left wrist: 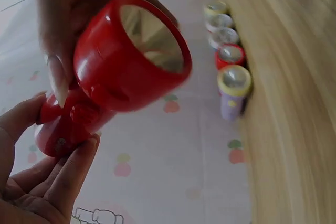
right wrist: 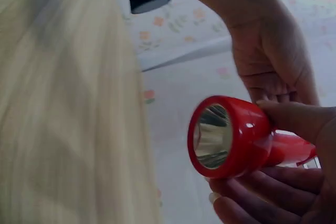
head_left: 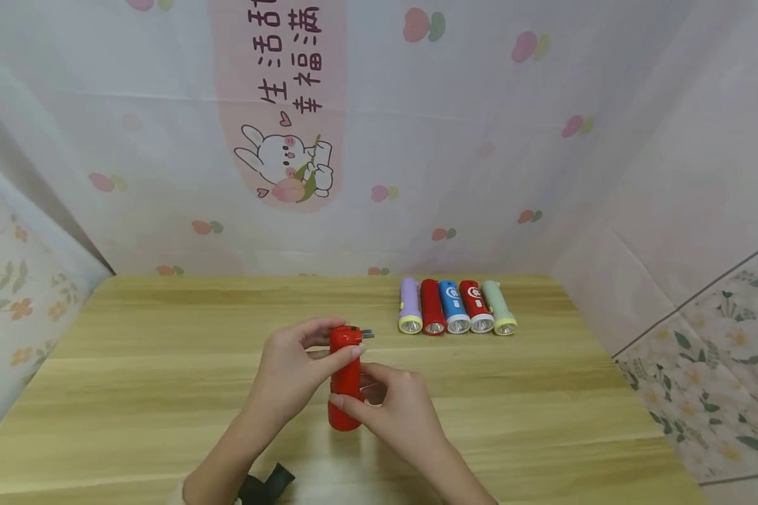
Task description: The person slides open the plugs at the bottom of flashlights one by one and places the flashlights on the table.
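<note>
A red flashlight (head_left: 346,379) is held above the wooden table, its lens end pointing down toward the tabletop. At its upper end two metal plug prongs (head_left: 368,334) stick out to the right. My left hand (head_left: 290,365) grips the upper part between thumb and fingers. Lower down, my right hand (head_left: 404,407) holds the body near the lamp head, thumb in front and fingers behind. In the left wrist view the round lamp head (left wrist: 131,53) faces the camera. The right wrist view shows its shiny reflector (right wrist: 212,136) and the right thumb and fingers around the head.
Toward the back right of the table (head_left: 164,393) several flashlights lie side by side: a purple one (head_left: 409,301), a dark red one (head_left: 432,305), a blue one (head_left: 453,303), a red-and-white one (head_left: 475,303) and a green one (head_left: 497,303). Printed curtains stand behind and beside.
</note>
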A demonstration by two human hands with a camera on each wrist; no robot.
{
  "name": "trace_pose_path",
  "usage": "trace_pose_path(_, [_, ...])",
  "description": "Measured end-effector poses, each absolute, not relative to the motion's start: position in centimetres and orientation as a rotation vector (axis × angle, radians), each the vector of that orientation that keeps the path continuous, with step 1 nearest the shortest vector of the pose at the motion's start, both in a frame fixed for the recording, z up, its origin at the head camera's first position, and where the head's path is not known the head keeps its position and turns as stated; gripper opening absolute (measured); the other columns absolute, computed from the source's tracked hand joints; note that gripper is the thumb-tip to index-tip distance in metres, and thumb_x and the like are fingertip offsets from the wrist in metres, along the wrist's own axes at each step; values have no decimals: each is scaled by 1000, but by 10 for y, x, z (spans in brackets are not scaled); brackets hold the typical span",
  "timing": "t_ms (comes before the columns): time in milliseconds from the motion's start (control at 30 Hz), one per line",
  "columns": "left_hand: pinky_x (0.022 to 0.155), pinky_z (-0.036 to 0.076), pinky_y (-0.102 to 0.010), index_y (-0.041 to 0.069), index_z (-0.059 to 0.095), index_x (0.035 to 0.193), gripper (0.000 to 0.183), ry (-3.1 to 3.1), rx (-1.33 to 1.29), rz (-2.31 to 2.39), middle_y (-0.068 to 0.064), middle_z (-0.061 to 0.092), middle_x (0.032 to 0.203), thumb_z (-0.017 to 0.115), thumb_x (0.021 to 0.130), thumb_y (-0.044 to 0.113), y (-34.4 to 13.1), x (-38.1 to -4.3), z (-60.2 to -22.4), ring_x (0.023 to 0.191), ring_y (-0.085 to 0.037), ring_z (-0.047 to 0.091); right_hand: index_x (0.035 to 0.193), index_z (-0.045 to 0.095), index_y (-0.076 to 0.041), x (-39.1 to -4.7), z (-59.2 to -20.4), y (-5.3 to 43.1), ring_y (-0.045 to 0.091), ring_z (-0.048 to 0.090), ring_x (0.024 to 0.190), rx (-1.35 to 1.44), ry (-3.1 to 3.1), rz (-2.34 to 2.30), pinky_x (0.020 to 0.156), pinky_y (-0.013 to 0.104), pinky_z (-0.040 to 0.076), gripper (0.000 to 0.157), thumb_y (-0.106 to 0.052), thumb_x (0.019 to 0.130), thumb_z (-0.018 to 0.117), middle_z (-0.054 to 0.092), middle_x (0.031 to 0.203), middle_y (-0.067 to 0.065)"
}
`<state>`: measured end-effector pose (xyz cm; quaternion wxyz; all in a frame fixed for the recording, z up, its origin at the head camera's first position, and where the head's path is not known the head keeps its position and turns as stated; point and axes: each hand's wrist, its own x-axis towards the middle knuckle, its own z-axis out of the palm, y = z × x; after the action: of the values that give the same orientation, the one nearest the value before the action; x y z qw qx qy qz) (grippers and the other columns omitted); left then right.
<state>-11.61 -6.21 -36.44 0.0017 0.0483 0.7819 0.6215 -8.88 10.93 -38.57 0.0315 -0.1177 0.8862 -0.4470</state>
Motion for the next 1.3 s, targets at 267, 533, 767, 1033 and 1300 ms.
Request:
trace_pose_path(267, [74,61,-31,17,77,112,31,2645,125,1623,-1,78,99,83,84,27,-75,-124,-376,85,-16,74,105,77,-10,-92,-403,94,3,71,71,-269,2616,-1487,66,19,59,34,-35,83,83,78,89,1])
trace_pose_path(533, [75,63,-36,2,65,129,51,2617,59,1508,-14,75,112,80,86,25,-83,-128,-385,92,-23,74,101,78,-5,-96,-417,79,4,71,69,-209,2559,-1539,63,20,57,28,-27,83,83,78,85,2])
trace_pose_path(767, [77,62,-37,2,69,121,40,2582,54,1495,-10,75,109,78,88,23,-87,-136,-397,96,-23,71,98,79,-6,-101,-427,76,4,71,69,-175,2609,-1501,61,20,56,27,-27,82,83,79,82,2])
trace_pose_path(1033, [73,60,-33,-1,70,121,39,2558,31,1476,-12,75,105,77,89,20,-90,-144,-408,90,-22,69,97,79,-6,-106,-435,72,3,65,63,-127,2710,-1354,54,21,49,32,-33,81,84,77,76,-1])
trace_pose_path(1300, [74,63,-34,-7,69,117,39,2498,-48,1500,-17,73,105,77,88,17,-88,-154,-420,83,-19,71,84,79,-8,-110,-447,68,2,52,51,-168,2841,-1245,46,20,39,28,-35,82,82,69,61,-5])
